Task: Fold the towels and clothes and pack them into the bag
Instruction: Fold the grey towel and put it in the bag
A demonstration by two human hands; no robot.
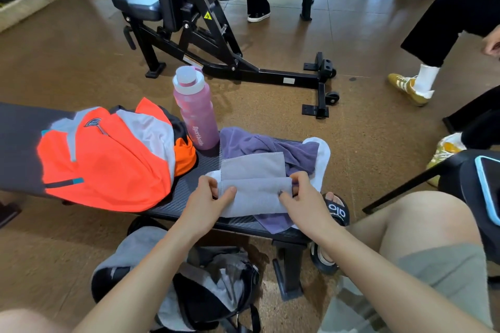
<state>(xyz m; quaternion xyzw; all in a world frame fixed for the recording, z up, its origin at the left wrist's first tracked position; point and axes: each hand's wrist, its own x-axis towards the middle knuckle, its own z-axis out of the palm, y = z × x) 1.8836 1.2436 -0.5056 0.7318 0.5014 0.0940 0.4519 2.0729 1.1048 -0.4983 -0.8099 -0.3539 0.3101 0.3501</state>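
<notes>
Both the left hand (209,194) and right hand (299,192) are pinching the grey towel's (254,184) ends on the worktop (194,167), at 3 o'clock from the orange jersey (108,154). A loosening pinch risks the fold springing open.

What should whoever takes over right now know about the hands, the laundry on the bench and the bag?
Left hand and right hand each pinch an end of the light grey cloth towel, mid-fold on the black padded bench.
Under it lies a crumpled purple cloth garment on a white towel. An orange and grey jersey lies unfolded on the bench to the left, beside the pink plastic sports bottle.
The black and grey bag sits open on the floor below.
Done: grey towel partly folded.
Left: remaining folding, all packing.
</notes>
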